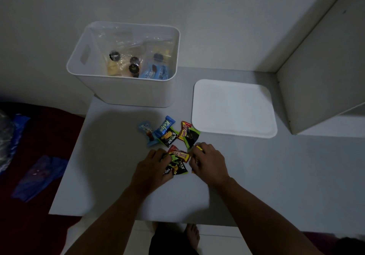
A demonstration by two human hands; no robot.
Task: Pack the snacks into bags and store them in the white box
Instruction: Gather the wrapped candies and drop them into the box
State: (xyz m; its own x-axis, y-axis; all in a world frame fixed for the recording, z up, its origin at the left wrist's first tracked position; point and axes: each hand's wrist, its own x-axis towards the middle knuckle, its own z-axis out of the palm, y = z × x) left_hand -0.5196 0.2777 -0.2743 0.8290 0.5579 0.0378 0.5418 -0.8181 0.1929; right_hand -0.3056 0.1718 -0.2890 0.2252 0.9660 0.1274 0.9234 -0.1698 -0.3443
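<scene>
The room is dim, with plain pale walls point(197, 7) meeting a smooth light grey table point(110, 156) that fills the middle of the view. A pale grey cabinet panel point(320, 73) stands at the table's far right. To the left, below the table's edge, lies a dark red bedcover point(39, 175) with crumpled blue plastic bags point(37, 177) on it.

At the back of the table stands the open white plastic box point(122, 92) with a handle slot in its side; inside it are clear bags of snacks point(126, 65) with dark round closures and a blue wrapper. Its flat white rectangular lid point(233, 108) lies just beside it to the right.

In front of the box is a loose cluster of small snack packets point(167, 134): blue ones, black-and-green ones, and a red-and-yellow one, overlapping each other.

Nearest the camera, the left hand point(152, 167) curls its fingers on a black-and-green packet point(175, 167), and the right hand point(209, 163) grips something yellow point(199, 147), mostly hidden. A red-and-yellow packet point(179, 154) lies between the hands. Bare feet point(192, 235) show below the table's edge.
</scene>
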